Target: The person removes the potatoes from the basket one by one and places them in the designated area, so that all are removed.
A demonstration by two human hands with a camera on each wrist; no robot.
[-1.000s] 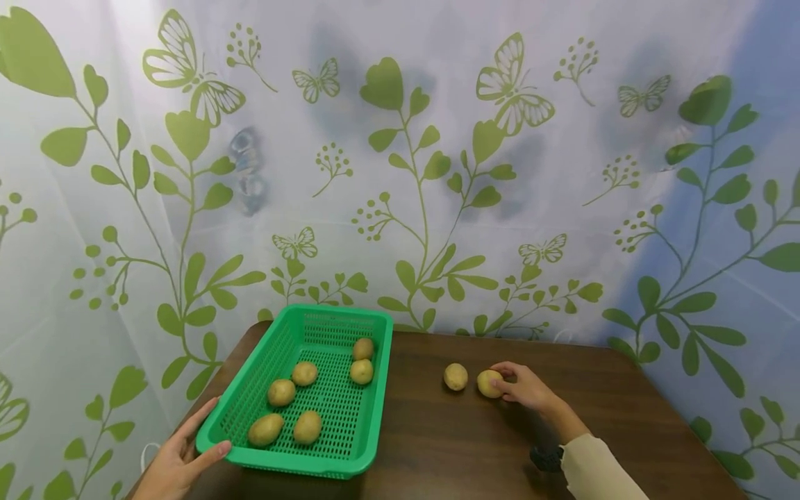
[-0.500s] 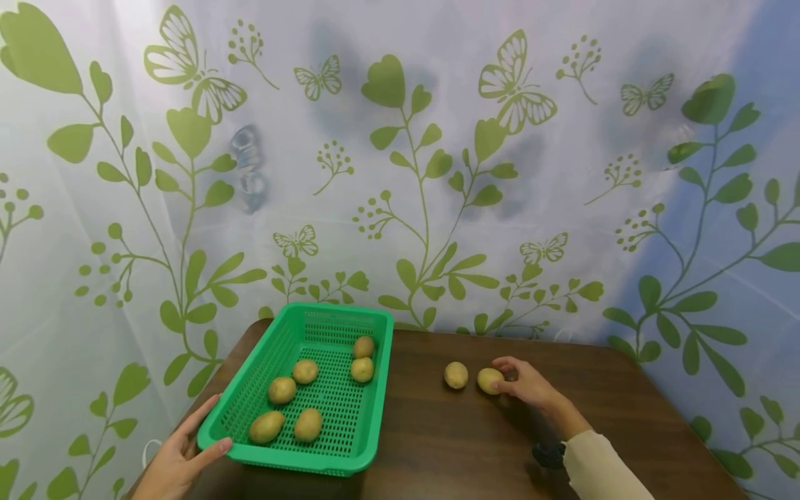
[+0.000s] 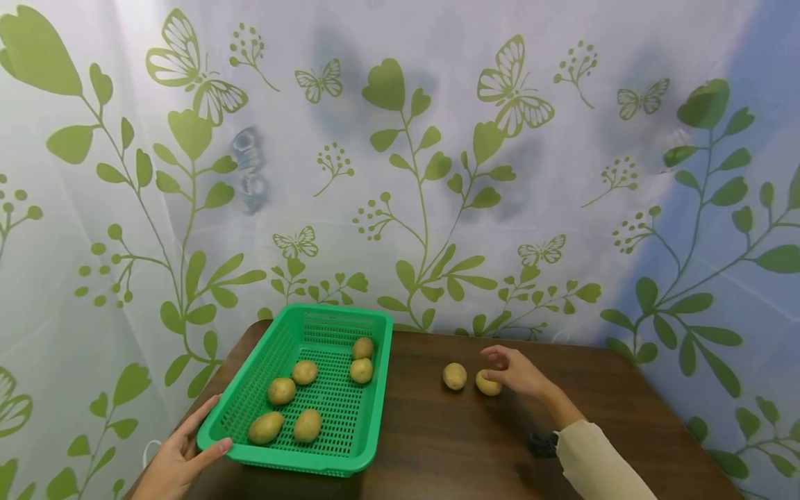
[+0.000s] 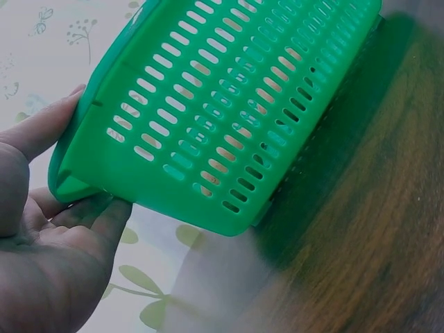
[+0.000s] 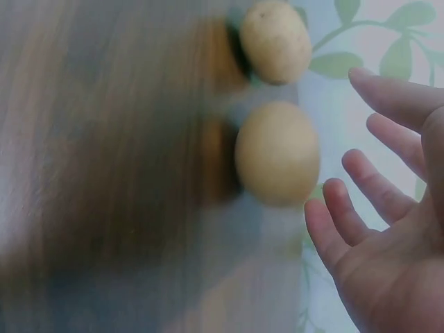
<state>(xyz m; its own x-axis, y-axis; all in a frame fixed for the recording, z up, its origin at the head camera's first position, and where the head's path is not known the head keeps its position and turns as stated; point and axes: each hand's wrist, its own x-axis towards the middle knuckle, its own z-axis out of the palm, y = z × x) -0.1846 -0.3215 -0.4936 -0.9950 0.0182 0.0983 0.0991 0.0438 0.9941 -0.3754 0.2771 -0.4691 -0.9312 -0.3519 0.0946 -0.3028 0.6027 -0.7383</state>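
Note:
My left hand [image 3: 178, 458] grips the near left corner of a green plastic basket [image 3: 300, 463], thumb over the rim and fingers beneath it in the left wrist view. Inside the basket, several potatoes [image 3: 307, 426] lie spread over the slotted floor. My right hand [image 3: 517, 373] hovers over a potato [image 3: 487, 384] on the table, holding nothing. In the right wrist view its fingers [image 5: 378, 187] are spread and loosely bent beside that potato. Just left of it lies another potato [image 3: 454, 376].
The brown wooden table [image 3: 431, 444] runs up to a white curtain [image 3: 437, 208] printed with green leaves and butterflies. A dark band [image 3: 542, 444] sits at my right wrist, below the pale sleeve [image 3: 594, 458].
My right hand has let go of the right-hand potato and lifted slightly up above it. The left hand and the basket have stayed in place.

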